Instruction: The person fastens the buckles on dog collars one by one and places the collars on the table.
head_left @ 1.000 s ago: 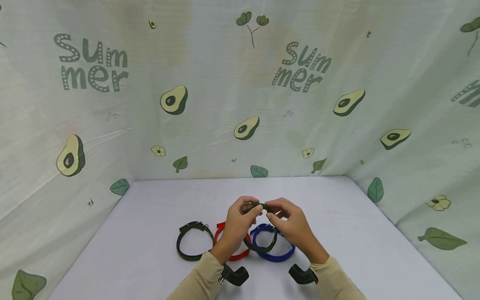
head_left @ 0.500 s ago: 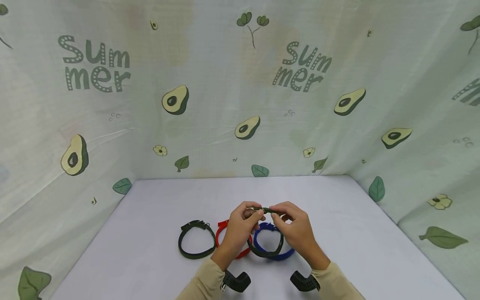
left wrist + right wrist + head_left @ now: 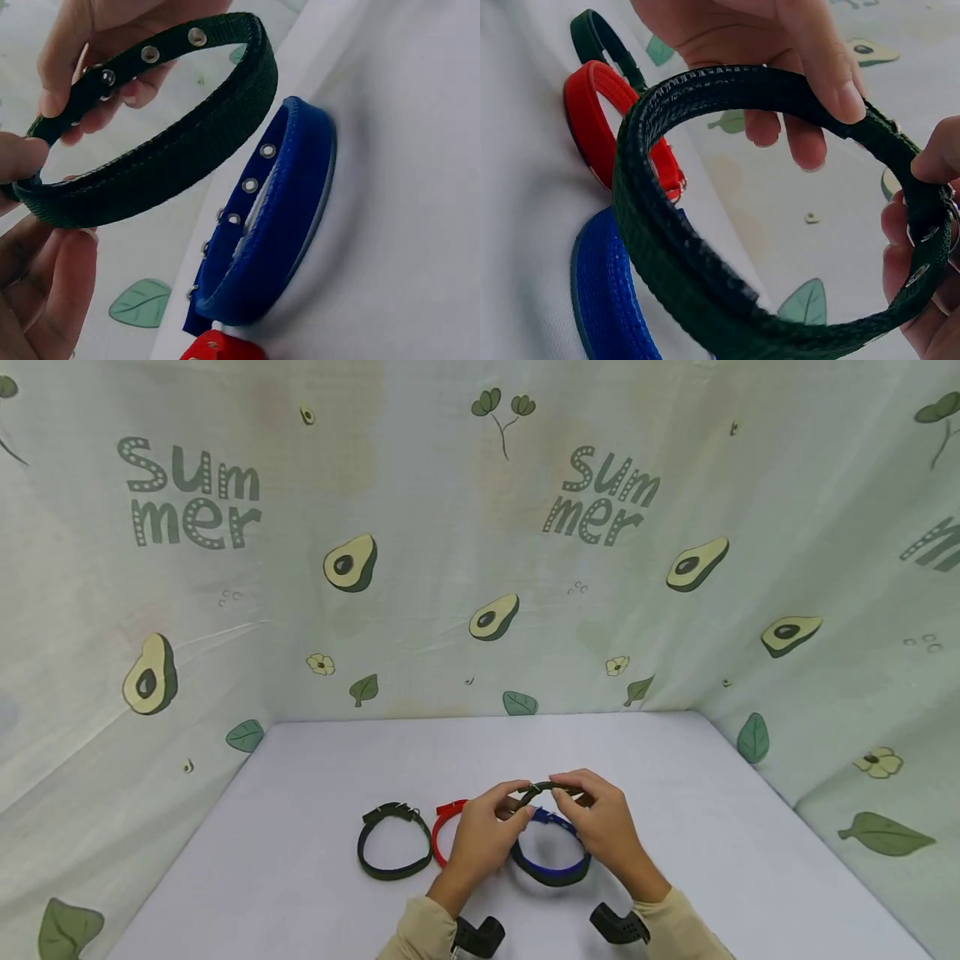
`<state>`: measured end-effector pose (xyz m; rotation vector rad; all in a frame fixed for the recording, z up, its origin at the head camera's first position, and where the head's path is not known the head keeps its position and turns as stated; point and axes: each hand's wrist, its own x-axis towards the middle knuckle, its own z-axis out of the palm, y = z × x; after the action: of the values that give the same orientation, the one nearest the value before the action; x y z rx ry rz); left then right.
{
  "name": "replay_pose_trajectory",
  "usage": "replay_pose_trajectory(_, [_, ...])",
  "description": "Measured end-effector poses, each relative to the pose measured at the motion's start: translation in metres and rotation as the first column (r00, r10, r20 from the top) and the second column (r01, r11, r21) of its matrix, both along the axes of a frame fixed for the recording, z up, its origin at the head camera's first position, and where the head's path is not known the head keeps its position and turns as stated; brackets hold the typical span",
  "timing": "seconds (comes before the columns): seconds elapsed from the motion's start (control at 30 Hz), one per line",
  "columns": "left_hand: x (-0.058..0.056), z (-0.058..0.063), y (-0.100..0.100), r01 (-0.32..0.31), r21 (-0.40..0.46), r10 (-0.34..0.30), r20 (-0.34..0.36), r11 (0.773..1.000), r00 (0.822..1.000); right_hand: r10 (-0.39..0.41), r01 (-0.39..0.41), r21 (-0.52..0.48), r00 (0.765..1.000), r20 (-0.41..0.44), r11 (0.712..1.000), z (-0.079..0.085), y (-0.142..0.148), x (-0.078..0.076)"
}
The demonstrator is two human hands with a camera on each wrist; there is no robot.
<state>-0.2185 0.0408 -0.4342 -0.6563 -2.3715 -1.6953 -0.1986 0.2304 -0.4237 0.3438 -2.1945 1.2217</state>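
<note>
Both hands hold a dark green buckled collar (image 3: 165, 169) with metal eyelets, bent into a loop above the table. My left hand (image 3: 483, 835) pinches one side of its upper strap between thumb and fingers. On the other side, by the eyelets and a metal ring, my right hand (image 3: 606, 822) pinches the strap. In the head view the loop's lower part hangs in front of a blue collar (image 3: 277, 232) lying on the table. Left of that lies a red collar (image 3: 592, 112), partly hidden by my left hand in the head view.
Another dark green collar (image 3: 393, 873) lies at the far left of the row, beside the red one. The white table (image 3: 300, 860) meets printed cloth (image 3: 420, 635) at its back and sides. A black device (image 3: 480, 937) sits at each wrist.
Both hands have shifted slightly right and nearer, the green collar moving with them. Its loop now lines up with the blue collar in the head view. The collars on the table stay put.
</note>
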Motion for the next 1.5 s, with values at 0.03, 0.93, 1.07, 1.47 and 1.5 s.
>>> replay_pose_trajectory(0.03, [0.000, -0.001, 0.001, 0.002, 0.016, -0.003, 0.010, 1.000, 1.000, 0.002, -0.002, -0.011, 1.000, 0.018, 1.000, 0.000, 0.001, 0.000])
replay_pose_trajectory(0.93, [0.002, -0.013, 0.028, 0.033, 0.265, -0.102, 0.255, 0.964, 0.962, 0.127, -0.124, -0.038, 0.859, 0.497, 0.992, 0.002, 0.061, 0.010])
replay_pose_trajectory(1.07, [0.005, -0.013, 0.039, 0.019, 0.271, -0.099, 0.284, 0.962, 0.954, 0.107, -0.098, -0.045, 0.845, 0.524, 0.994, 0.004, 0.071, 0.008])
replay_pose_trajectory(1.47, [0.014, -0.014, 0.064, -0.013, 0.283, -0.088, 0.342, 0.959, 0.936, 0.056, 0.002, -0.107, 0.840, 0.539, 0.994, 0.003, 0.094, 0.009])
replay_pose_trajectory(1.5, [0.015, -0.014, 0.064, -0.016, 0.279, -0.084, 0.341, 0.960, 0.936, 0.051, 0.009, -0.110, 0.842, 0.537, 0.994, 0.003, 0.094, 0.009])
